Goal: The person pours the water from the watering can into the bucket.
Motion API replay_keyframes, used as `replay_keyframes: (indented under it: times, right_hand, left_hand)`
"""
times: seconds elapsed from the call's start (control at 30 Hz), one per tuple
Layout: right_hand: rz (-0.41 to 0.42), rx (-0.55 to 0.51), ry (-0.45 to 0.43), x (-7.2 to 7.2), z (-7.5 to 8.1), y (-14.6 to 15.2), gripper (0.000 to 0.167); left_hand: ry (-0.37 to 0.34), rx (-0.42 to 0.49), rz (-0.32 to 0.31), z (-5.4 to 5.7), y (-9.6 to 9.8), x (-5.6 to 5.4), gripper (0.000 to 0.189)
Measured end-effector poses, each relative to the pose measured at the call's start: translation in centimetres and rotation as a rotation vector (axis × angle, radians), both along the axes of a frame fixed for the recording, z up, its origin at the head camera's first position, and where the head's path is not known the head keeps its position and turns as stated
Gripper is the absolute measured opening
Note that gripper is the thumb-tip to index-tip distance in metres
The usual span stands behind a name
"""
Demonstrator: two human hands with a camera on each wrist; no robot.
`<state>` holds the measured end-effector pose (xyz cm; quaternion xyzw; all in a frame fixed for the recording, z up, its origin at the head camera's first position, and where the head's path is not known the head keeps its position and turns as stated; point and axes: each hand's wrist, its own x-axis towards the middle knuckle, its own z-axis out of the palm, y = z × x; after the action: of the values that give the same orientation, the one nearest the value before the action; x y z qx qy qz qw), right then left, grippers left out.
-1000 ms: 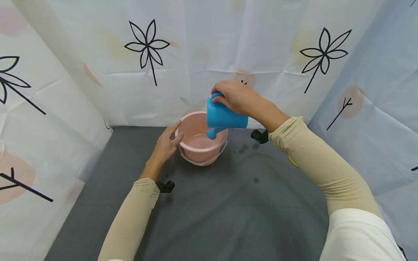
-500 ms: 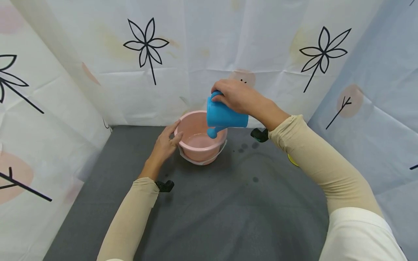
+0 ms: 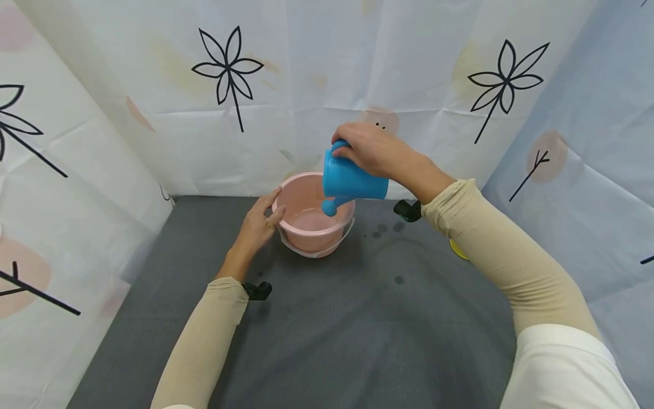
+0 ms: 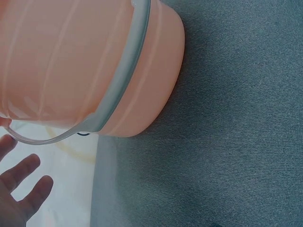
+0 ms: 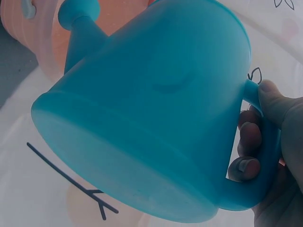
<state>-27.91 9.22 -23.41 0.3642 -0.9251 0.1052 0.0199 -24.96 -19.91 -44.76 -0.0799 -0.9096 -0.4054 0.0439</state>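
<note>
My right hand (image 3: 375, 150) grips the handle of a blue watering can (image 3: 352, 177), fingers curled round it. The can is tipped on its side, its round spout head (image 3: 329, 208) hanging over the opening of a pink bucket (image 3: 311, 241). Whether anything flows out cannot be seen. In the right wrist view the can's base (image 5: 118, 161) and its handle (image 5: 270, 156) show plainly. My left hand (image 3: 258, 224) touches the bucket's left rim. Seen from the left wrist, several of its fingers (image 4: 38, 191) are spread and stand apart from the bucket wall.
The bucket's pale carrying handle (image 3: 327, 253) hangs down its front. Dark wet spots (image 3: 380, 230) mark the grey tabletop (image 3: 347, 341). A yellow edge of something (image 3: 458, 250) shows beside the right forearm, mostly hidden. A patterned white cloth (image 3: 306, 85) rises behind the table.
Almost nothing differs. The whole head view has shifted slightly, while both hands, the watering can and the bucket keep their places relative to one another.
</note>
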Motion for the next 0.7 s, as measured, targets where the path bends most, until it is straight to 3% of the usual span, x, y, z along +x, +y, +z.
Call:
replay_keyframes:
  times: [0.43, 0.7]
  right_hand:
    - [-0.031, -0.014, -0.025, 0.0, -0.1, 0.4, 0.043]
    - [-0.053, -0.102, -0.017, 0.2, -0.8, 1.6, 0.041]
  left_hand:
    - [0.001, -0.004, 0.000, 0.0, 0.0, -0.2, 0.060]
    - [0.009, -0.001, 0.009, -0.1, 0.0, -0.2, 0.060]
